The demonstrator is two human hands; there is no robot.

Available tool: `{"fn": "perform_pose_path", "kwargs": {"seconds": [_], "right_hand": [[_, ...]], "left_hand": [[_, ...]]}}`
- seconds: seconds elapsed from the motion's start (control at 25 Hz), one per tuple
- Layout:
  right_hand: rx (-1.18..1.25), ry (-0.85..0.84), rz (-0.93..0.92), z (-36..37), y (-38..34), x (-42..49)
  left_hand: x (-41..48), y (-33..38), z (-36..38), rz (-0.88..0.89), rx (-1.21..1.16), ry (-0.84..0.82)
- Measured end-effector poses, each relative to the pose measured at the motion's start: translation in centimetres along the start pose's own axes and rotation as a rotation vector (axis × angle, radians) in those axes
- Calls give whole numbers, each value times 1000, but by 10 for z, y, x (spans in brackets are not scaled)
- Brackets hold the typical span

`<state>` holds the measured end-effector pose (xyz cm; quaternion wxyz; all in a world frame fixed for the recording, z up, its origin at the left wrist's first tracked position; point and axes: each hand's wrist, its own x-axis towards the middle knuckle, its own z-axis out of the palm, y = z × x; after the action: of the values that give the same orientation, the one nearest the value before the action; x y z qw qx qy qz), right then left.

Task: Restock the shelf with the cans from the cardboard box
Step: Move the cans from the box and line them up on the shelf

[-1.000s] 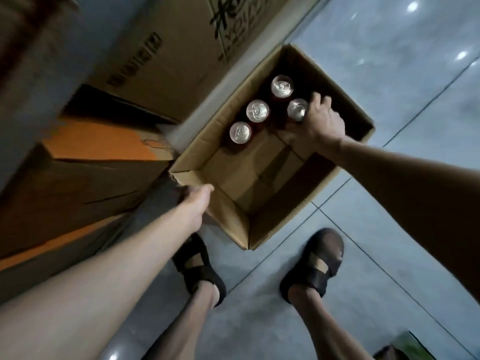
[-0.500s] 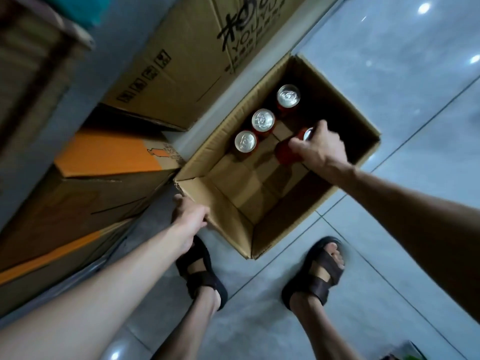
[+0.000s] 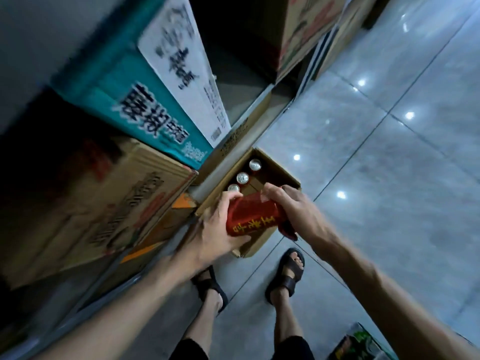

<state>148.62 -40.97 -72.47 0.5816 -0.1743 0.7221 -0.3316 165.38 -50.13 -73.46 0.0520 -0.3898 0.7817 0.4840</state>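
Above the open cardboard box (image 3: 281,175) on the floor, a red can (image 3: 250,216) with yellow characters lies sideways between both hands. My left hand (image 3: 215,227) grips its left end, thumb underneath and fingers over the top. Over the can's right end, my right hand (image 3: 296,214) curls its fingers and hides that end. Three more cans with silver tops (image 3: 242,178) stand in a row along the box's far left wall. The rest of the box's inside is hidden behind my hands.
Shelving on the left carries a teal and white carton (image 3: 130,81) and a brown carton (image 3: 104,203), with a dark gap (image 3: 233,68) beyond. More cartons stand at the top. My sandalled feet (image 3: 285,274) are on the tiled floor. A green package (image 3: 361,344) lies bottom right.
My right hand lifted a red can out of the box. My left hand left the box's rim and took hold of the can too. The view rose and tilted toward the shelf.
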Motion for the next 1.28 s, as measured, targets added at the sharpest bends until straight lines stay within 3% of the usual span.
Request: {"fn": "perform_pose_path", "kwargs": {"seconds": [0.16,0.32,0.44,0.56,0.92,1.0,1.12,1.28], "right_hand": [[-67,-129,-117,-12,-101,-101],[-41,-127,-215,8,-184,-198],[-3,-80,-303,38,-230,-249],[-112,-97,-365,71,-266,-282],[-619,-175,-555,170,-327,-320],[-704,-209,-671,188,-340,-318],[-1015,-200,-879,227,-362,-311],[-1354,-190,-1154,280,-384,-287]], "left_hand": [[-55,73,-84,-29,-13,-64],[-131,139,-167,-78,-258,-244],[-188,170,-220,-54,-403,-242],[-241,175,-264,-17,-451,-228],[-331,121,-308,-12,-456,117],[-339,110,-309,-19,-484,220],[-349,82,-311,-26,-551,393],[-355,29,-317,-216,-277,608]]}}
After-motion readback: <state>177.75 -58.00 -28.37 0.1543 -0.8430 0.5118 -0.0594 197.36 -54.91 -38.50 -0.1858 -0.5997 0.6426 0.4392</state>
